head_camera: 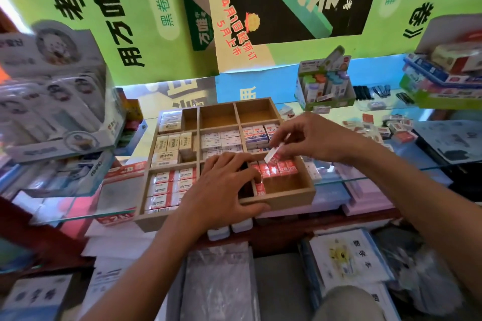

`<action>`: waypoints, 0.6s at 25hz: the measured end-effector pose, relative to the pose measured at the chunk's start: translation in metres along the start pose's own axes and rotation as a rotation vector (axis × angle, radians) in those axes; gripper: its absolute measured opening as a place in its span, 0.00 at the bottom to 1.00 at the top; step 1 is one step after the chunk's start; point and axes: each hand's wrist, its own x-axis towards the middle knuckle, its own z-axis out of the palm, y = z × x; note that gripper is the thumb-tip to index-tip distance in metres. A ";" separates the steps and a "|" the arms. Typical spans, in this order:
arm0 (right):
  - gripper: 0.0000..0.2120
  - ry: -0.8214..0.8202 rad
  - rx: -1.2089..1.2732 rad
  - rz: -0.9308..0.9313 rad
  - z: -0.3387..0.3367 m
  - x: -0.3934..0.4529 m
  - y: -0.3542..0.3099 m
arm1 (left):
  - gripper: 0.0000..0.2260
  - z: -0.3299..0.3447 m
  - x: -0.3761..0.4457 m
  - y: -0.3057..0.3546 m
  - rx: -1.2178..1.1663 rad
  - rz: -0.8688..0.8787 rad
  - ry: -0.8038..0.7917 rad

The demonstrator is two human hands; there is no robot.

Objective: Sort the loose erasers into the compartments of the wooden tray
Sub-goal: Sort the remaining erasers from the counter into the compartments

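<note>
Holding one red-and-white eraser (272,156) pinched between thumb and fingertips, the right hand (313,138) hovers over the near right compartment of the wooden tray (279,202). The eraser hangs tilted, its long axis slanting from its lower left end up to the right toward the fingers, the low end just above the row of 2B erasers (276,171) standing along that compartment's far wall. That tilt probably lets it slide end-first into the row. The left hand (224,187) lies spread on the tray's near middle, fingers relaxed and gripping nothing, thumb along the front rim, most likely to steady the tray. More loose erasers (391,128) lie scattered well to the right of the tray. The tray's far middle and far right compartments are bare.
</note>
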 end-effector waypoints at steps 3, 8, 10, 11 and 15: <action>0.09 -0.136 -0.108 -0.011 0.005 0.007 -0.004 | 0.29 -0.001 0.001 0.001 0.003 -0.010 -0.015; 0.10 -0.307 -0.147 0.031 0.014 0.016 -0.010 | 0.29 0.001 0.002 -0.001 -0.002 -0.011 -0.025; 0.08 -0.290 -0.210 0.028 0.019 0.018 -0.011 | 0.29 0.000 0.002 -0.001 -0.006 -0.009 -0.022; 0.08 -0.274 -0.235 0.029 0.021 0.019 -0.010 | 0.29 0.000 0.002 -0.001 -0.007 -0.006 -0.019; 0.07 -0.197 -0.187 0.029 0.029 0.017 -0.004 | 0.29 0.001 0.002 -0.002 0.003 -0.010 -0.025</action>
